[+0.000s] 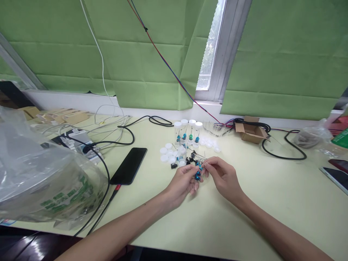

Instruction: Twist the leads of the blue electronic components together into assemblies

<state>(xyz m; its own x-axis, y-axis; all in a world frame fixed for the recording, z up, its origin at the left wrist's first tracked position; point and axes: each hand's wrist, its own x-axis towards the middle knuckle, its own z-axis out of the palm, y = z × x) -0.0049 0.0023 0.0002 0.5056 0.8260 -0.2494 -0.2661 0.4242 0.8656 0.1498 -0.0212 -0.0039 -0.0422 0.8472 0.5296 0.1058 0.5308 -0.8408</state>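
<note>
Left hand point(181, 183), fingers closed on small blue parts point(197, 176) before the capped tubes point(191, 133) on the desk point(174, 226); right hand point(224, 177), fingers pinching their upper end. A slack left grip could spill parts among the black pieces point(193, 154).

Green blinds point(154, 69) with crosswise creases hang over the window point(206, 70). Daylight shows through the gap between them, beside a pale window frame point(230, 47). Below runs a white ledge point(67, 100), and a pale yellow bench point(272, 210) stands against it.
</note>
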